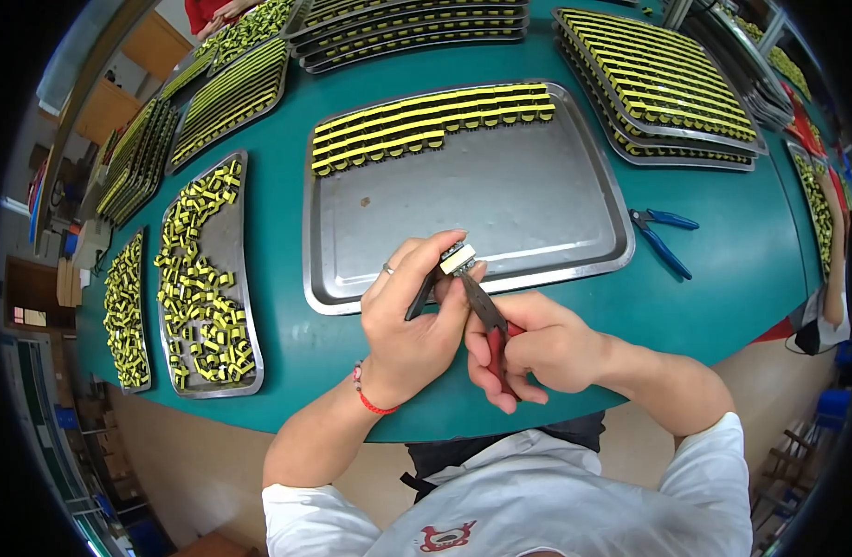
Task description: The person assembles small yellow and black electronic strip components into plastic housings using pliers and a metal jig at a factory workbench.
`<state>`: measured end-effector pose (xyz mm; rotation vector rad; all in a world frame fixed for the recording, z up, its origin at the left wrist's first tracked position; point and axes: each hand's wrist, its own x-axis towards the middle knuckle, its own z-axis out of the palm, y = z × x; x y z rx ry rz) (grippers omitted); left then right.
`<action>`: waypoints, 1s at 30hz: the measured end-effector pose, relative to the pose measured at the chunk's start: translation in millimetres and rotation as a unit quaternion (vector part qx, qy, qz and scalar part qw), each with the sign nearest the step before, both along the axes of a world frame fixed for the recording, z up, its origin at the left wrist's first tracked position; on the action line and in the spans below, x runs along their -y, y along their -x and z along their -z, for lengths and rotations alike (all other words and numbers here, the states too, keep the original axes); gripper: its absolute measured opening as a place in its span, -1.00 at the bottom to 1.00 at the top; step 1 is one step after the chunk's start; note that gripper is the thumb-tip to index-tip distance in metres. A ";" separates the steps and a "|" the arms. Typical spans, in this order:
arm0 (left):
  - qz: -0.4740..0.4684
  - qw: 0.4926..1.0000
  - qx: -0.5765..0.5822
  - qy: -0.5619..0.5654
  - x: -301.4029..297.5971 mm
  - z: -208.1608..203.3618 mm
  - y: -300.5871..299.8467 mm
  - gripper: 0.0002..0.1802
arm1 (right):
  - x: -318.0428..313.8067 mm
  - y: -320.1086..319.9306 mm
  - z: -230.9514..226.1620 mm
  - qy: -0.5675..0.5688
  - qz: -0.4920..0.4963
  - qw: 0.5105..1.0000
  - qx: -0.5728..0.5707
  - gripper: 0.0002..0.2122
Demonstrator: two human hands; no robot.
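Note:
Over the near edge of the metal tray [463, 218], my left hand [407, 311] holds a small electronic part [458, 259] between thumb and fingers. Its face is pale yellow to white, with dark pins along the sides; it looks like a small transformer. A black strip-like thing [424, 295] also sits in that hand; its kind is unclear. My right hand [547, 343] is closed round red-handled pliers [486, 316], and their dark jaw tips touch or nearly touch the part's near side. Rows of yellow-and-black parts [426, 116] stand along the tray's far side.
Blue-handled cutters [665, 239] lie right of the tray. At left, a narrow tray [250, 362] carries loose yellow parts [203, 320]. Stacked trays of rowed parts stand at the back [417, 56] and back right [667, 84]. Another person's arm [832, 251] shows at far right.

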<state>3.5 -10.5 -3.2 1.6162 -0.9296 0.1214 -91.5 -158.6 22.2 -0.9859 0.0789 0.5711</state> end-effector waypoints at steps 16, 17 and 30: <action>-0.002 0.999 0.013 0.033 1.7 4.4 -5.7 -0.62 | 8.6 -4.8 2.4 -0.013 -0.061 0.998 0.005 -0.72; -0.001 0.999 0.013 0.032 -0.1 4.5 -4.9 -0.62 | 7.2 -3.8 3.5 -0.034 -0.058 0.998 0.002 -0.72; 0.014 0.999 0.024 0.035 -1.4 2.0 -7.5 -0.62 | 14.2 -4.8 -3.6 -0.020 -0.064 0.998 -0.003 -0.72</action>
